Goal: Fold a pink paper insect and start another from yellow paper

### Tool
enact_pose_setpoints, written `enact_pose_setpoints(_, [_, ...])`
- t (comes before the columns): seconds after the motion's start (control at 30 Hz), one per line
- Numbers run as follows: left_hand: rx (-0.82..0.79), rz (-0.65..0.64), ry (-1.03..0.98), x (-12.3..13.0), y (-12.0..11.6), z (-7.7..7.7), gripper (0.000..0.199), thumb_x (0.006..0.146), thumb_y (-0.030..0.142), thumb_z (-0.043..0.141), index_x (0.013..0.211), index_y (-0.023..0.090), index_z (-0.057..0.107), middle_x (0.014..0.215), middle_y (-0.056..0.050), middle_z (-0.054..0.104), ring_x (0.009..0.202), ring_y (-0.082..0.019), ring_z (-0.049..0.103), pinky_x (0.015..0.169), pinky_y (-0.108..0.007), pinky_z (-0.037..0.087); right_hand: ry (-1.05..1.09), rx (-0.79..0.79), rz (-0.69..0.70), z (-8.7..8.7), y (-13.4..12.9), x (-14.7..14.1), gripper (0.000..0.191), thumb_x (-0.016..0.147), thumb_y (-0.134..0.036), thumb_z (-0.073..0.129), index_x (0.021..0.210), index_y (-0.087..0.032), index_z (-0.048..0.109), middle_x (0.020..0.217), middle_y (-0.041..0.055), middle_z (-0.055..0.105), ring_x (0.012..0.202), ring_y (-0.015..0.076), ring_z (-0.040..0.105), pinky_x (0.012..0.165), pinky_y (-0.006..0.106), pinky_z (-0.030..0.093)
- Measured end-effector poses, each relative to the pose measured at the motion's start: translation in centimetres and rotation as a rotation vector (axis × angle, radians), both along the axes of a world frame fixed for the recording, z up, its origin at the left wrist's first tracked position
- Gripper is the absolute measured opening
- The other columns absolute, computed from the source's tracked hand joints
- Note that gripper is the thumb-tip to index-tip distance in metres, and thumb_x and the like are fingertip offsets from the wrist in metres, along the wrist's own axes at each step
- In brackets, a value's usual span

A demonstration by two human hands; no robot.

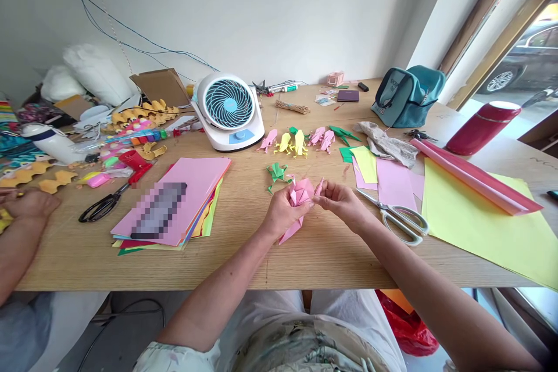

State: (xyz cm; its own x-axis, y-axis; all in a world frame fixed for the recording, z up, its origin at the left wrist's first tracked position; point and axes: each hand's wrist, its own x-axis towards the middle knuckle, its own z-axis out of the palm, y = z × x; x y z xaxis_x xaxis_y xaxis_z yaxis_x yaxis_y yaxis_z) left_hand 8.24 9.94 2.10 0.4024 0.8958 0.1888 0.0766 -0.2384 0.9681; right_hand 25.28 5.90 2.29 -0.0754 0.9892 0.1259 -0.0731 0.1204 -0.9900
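Pale wood-grained desk (244, 226) runs along the lower frame, its straight front edge nearest the body. At centre, just above that edge, is a creased pink folded-paper piece (302, 193); the left hand (285, 209) pinches its left side, and the right hand (337, 200) pinches a narrow point at its right. Wood grain stretches from the left hand to a stack of coloured paper sheets (200, 174) at centre left. Closer on the right, white-handled metal scissors (405, 224) lie beside flat yellow sheets (471, 226). A spiky green paper figure (278, 173) sits just beyond the hands, then pink and yellow paper figures (299, 144). Farther back stand a round-faced white fan (229, 104) and a teal fabric bag (405, 93), upper right.
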Motion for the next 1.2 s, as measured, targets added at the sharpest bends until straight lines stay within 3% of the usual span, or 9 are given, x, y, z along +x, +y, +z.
enact_pose_setpoints(0.3, [0.041, 0.009, 0.048, 0.12, -0.05, -0.21, 0.023, 0.071, 0.029, 0.075, 0.083, 0.015, 0.062, 0.066, 0.005, 0.051, 0.059, -0.008, 0.043, 0.056, -0.021, 0.035, 0.038, -0.064, -0.036, -0.59, 0.38, 0.13, 0.039, 0.068, -0.052, 0.079, 0.076, -0.018, 0.062, 0.068, -0.0012, 0.058, 0.059, 0.01, 0.043, 0.056, 0.026, 0.031])
enact_pose_setpoints(0.57, [-0.025, 0.029, 0.003, 0.08, -0.12, 0.41, 0.025, 0.067, 0.024, 0.079, 0.081, 0.015, 0.061, 0.069, 0.003, 0.059, 0.063, -0.009, 0.05, 0.062, -0.021, 0.041, 0.094, -0.053, -0.009, 0.04, 0.09, -0.38, 0.035, 0.068, -0.046, 0.082, 0.084, -0.019, 0.065, 0.078, 0.0008, 0.065, 0.072, 0.014, 0.055, 0.069, 0.029, 0.043])
enact_pose_setpoints(0.73, [-0.076, -0.035, -0.038, -0.17, 0.22, -0.09, 0.034, 0.064, 0.03, 0.083, 0.087, 0.014, 0.064, 0.078, 0.0, 0.065, 0.071, -0.012, 0.056, 0.07, -0.023, 0.044, 0.063, -0.015, -0.03, -0.26, 0.08, -0.49, 0.035, 0.071, -0.047, 0.08, 0.086, -0.02, 0.062, 0.073, -0.0003, 0.061, 0.069, 0.0143, 0.055, 0.066, 0.029, 0.043])
enact_pose_setpoints(0.9, [-0.056, -0.02, -0.013, -0.04, 0.19, -0.07, 0.037, 0.064, 0.035, 0.084, 0.089, 0.014, 0.067, 0.077, 0.0, 0.066, 0.071, -0.013, 0.057, 0.068, -0.023, 0.044, 0.006, 0.01, -0.053, -0.15, 0.09, -0.52, 0.036, 0.074, -0.049, 0.076, 0.088, -0.021, 0.06, 0.067, -0.0022, 0.056, 0.061, 0.0127, 0.049, 0.058, 0.028, 0.039])
enact_pose_setpoints(1.07, [-0.061, -0.008, 0.041, 0.02, 0.08, 0.01, 0.036, 0.064, 0.034, 0.084, 0.088, 0.014, 0.068, 0.074, 0.0, 0.065, 0.065, -0.011, 0.054, 0.063, -0.022, 0.042, -0.028, -0.015, -0.05, -0.05, 0.02, -0.42, 0.037, 0.074, -0.053, 0.073, 0.076, -0.02, 0.057, 0.069, -0.0003, 0.059, 0.065, 0.0132, 0.051, 0.062, 0.029, 0.041])
enact_pose_setpoints(1.2, [-0.058, -0.022, 0.042, -0.02, 0.11, 0.02, 0.031, 0.065, 0.033, 0.084, 0.081, 0.014, 0.066, 0.068, 0.002, 0.06, 0.063, -0.01, 0.05, 0.06, -0.022, 0.038, -0.103, 0.005, -0.065, -0.05, -0.04, -0.47, 0.039, 0.076, -0.056, 0.069, 0.073, -0.02, 0.055, 0.067, -0.001, 0.055, 0.062, 0.0126, 0.046, 0.057, 0.027, 0.036])
